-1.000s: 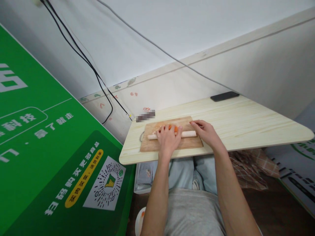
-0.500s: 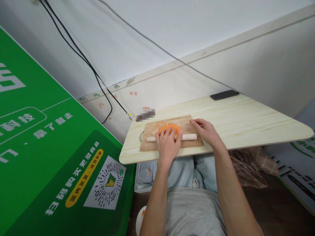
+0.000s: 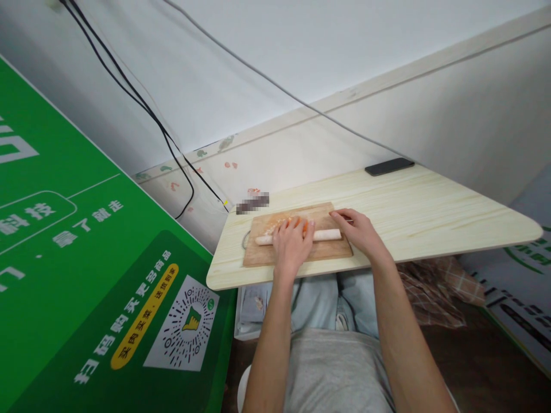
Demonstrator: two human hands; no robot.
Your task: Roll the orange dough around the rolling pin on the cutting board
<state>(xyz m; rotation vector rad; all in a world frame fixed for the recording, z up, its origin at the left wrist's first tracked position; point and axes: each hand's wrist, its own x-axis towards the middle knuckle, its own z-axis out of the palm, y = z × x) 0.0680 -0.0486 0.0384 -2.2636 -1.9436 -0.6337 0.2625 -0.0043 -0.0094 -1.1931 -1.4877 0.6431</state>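
My left hand (image 3: 294, 244) lies over a pale wooden rolling pin (image 3: 328, 235), its palm on the pin and its fingers bent forward. Under and just past those fingers, a flattened orange piece (image 3: 305, 226), perhaps dough, is mostly hidden. Both rest on a wooden cutting board (image 3: 275, 259). At the board's right edge is my right hand (image 3: 356, 229), fingers closed with the tips on the edge. Something thin and pale shows by its fingers, too small to name. Whitish crumbs (image 3: 271, 225) lie scattered left of the orange piece.
The board sits on a pale wood-grain table (image 3: 413, 218) against the wall. A black phone (image 3: 390, 166) lies at the back edge, and a blurred-out object (image 3: 252, 203) at the back left. A green printed panel (image 3: 107, 275) stands close on the left.
The rolling pin and my left hand have moved slightly forward across the board, covering more of the orange piece. My right hand stays at the board's right edge.
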